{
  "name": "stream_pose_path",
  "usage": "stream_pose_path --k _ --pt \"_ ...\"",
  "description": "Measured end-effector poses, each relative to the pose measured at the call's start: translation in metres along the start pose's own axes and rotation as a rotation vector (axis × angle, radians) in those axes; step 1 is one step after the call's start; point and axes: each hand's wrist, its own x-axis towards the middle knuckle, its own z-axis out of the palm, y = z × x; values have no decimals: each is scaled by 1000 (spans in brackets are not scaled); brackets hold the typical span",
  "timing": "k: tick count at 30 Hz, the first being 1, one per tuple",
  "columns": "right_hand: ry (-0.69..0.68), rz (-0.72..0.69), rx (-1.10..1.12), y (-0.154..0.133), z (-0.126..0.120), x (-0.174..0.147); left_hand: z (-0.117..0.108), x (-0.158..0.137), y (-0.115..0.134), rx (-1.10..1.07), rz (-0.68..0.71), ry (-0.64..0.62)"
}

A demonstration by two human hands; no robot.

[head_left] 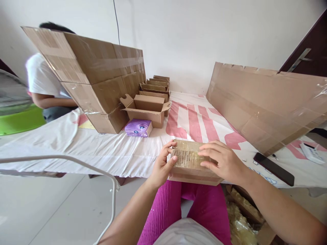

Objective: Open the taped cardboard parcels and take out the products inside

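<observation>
A small, closed cardboard box [189,146] with clear tape across its top sits at the table's front edge, just above my lap. My left hand [166,160] grips its left end, thumb on top and fingers around the far corner. My right hand [219,158] lies over the right part of the top, fingers apart and fingertips touching the taped surface. Its palm hides the box's right end. Farther back and left, a purple printed packet [138,128] lies in front of an open cardboard box [146,109].
Several open boxes [155,86] line up behind, beside a tall stack of taped cartons [102,78]. A large cardboard sheet [265,102] leans at right, near a black phone [273,168]. Cardboard scraps [242,211] lie below; another person [51,78] sits behind the stack.
</observation>
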Motion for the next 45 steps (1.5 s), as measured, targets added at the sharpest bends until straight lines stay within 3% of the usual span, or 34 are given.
stream_pose_path --k 5,9,25,32,38,41,45 --pt "-42 -130 -180 3 2 -1 0 0 1 -2 0 -7" --pt "-57 -141 -240 3 8 3 -1 0 2 13 10 -34" --pt "13 229 -233 1 29 10 -7 1 4 90 27 -105" --pt "117 337 -142 1 27 14 -6 1 3 146 70 -100" --pt "376 496 183 23 11 11 -3 -9 8 299 258 -20" --pt "492 486 268 37 2 1 -1 -16 15 381 389 30" --pt "447 451 196 44 -7 -15 -2 -22 22 358 492 -29"
